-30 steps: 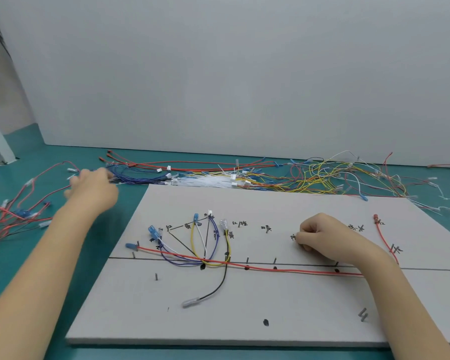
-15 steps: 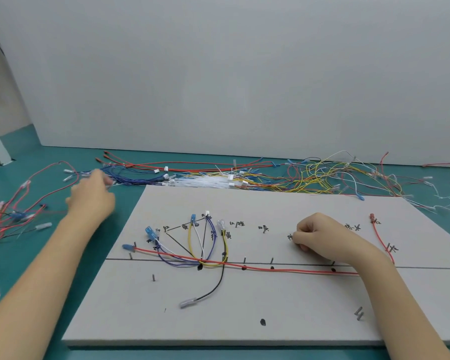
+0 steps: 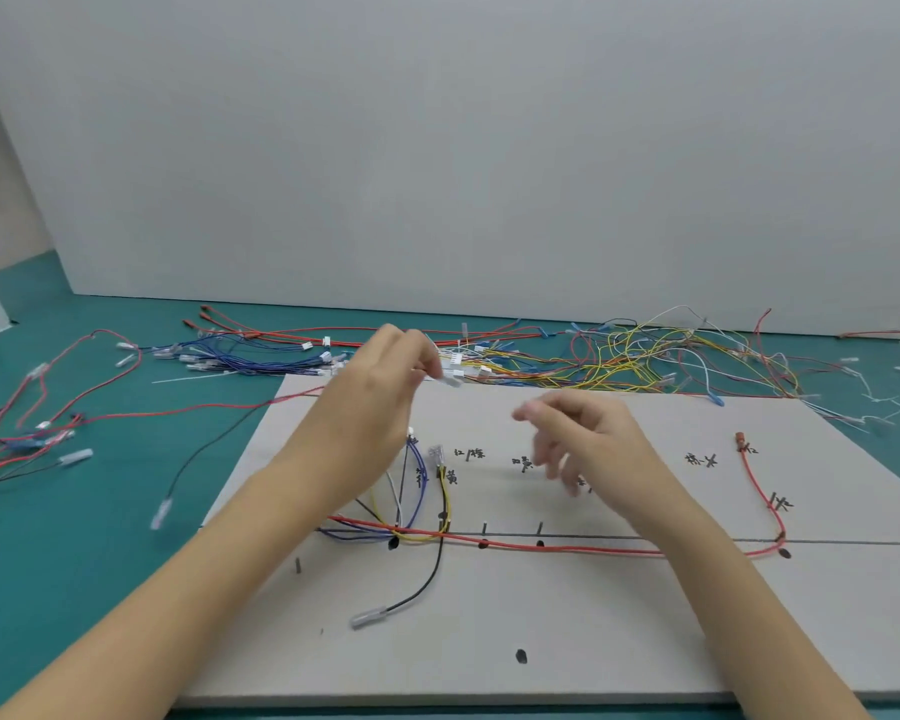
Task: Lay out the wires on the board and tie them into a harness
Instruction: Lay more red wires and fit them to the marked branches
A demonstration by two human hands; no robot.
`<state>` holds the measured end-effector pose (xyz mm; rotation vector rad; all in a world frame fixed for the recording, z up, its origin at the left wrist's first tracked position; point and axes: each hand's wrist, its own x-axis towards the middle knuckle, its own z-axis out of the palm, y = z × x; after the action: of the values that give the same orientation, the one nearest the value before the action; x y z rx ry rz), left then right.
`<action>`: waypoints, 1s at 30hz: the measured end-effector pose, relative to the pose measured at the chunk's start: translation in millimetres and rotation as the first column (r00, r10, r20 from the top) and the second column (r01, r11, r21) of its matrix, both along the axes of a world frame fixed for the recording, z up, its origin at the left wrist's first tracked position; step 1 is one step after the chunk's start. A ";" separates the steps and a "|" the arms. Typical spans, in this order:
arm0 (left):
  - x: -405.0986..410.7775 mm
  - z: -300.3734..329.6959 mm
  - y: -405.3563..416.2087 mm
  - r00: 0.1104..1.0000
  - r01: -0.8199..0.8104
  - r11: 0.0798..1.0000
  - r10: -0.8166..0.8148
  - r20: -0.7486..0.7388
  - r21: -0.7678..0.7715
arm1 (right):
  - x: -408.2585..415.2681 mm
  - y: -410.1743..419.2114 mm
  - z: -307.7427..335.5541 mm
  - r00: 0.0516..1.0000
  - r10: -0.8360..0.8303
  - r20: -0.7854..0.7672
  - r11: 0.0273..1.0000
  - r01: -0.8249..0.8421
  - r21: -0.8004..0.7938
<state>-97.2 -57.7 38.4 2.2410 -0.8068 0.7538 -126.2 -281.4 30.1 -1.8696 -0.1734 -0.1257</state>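
The grey board (image 3: 593, 641) lies in front of me with marks and hand-written labels. On it a long red wire (image 3: 567, 549) follows the drawn line. Yellow, blue and white wires (image 3: 411, 517) fan out at its left, and a black wire with a clear terminal (image 3: 370, 615) runs toward me. Above the board's far left part, my left hand (image 3: 375, 407) pinches a small white connector (image 3: 449, 379). A red wire (image 3: 204, 407) and a black wire (image 3: 193, 459) trail away to the left from under that hand. My right hand (image 3: 583, 444) hovers over the board's middle, fingers loosely spread, holding nothing.
Loose wires lie on the teal table behind the board: a blue bundle (image 3: 261, 358) and a yellow and red tangle (image 3: 645, 361). More red wires (image 3: 17, 439) are piled at the far left. A white wall panel stands behind.
My left hand came from the wire pile on the left to above the board, bringing a white connector with trailing wires. My right hand lifted off the board and its fingers uncurled.
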 end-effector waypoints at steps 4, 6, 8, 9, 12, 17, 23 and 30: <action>-17.2 -0.8 -18.3 0.994 0.104 0.992 -0.105 -0.005 -0.067 | -5.8 35.2 8.1 0.942 0.251 -0.222 0.967 -0.235 0.097; -22.4 0.3 -23.8 0.989 0.140 0.975 -0.146 -0.025 -0.171 | -6.1 44.6 11.2 0.932 0.288 -0.222 0.950 -0.249 0.185; -25.6 0.9 -27.0 0.978 0.183 0.949 -0.202 -0.048 -0.257 | -7.0 49.2 12.5 0.953 0.268 -0.144 0.938 -0.223 0.266; -25.9 0.9 -27.1 0.970 0.203 0.938 -0.231 -0.071 -0.280 | -7.4 49.6 13.0 0.966 0.241 -0.098 0.930 -0.201 0.307; -16.3 0.3 -17.6 0.964 0.167 0.966 -0.202 -0.174 -0.196 | -5.2 43.7 16.6 0.995 0.100 0.012 0.894 -0.095 0.438; 17.6 -2.6 24.5 0.943 -0.059 0.995 0.081 -0.322 0.077 | 6.0 8.5 32.7 0.999 0.015 0.038 0.605 -0.039 0.795; 43.3 -6.1 61.1 0.906 -0.239 0.968 0.251 -0.340 0.077 | 9.8 -42.0 37.0 0.998 0.010 -0.054 0.133 0.052 0.990; 58.0 -15.5 86.4 0.848 -0.299 0.949 0.314 -0.426 0.104 | 9.6 -59.2 31.5 0.999 0.014 -0.032 -0.061 0.033 0.998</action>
<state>-39.3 28.7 22.9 2.4701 -0.2441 0.3415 -116.6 -340.7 61.6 -0.2459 0.0064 -0.1654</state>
